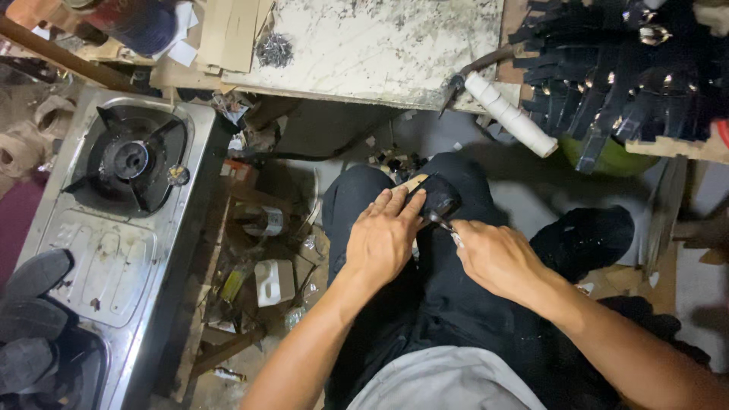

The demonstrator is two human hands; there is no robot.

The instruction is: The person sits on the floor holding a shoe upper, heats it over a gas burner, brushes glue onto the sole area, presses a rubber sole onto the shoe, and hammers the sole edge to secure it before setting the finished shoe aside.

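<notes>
A black shoe piece (437,196) rests on the person's knee, pressed flat under the spread fingers of the left hand (383,237), while the right hand (493,254) grips a small metal tool (444,222) touching its near edge.

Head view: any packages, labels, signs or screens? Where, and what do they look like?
No signs or screens.
White plastic jug: on the littered floor beside the gas stove, squarish, lying among scraps.
Cardboard sheet: top, left of the stained board, flat, tan.

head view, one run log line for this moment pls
left hand: pressing black shoe piece on lap | right hand: small metal tool at its edge | gas stove alongside
</notes>
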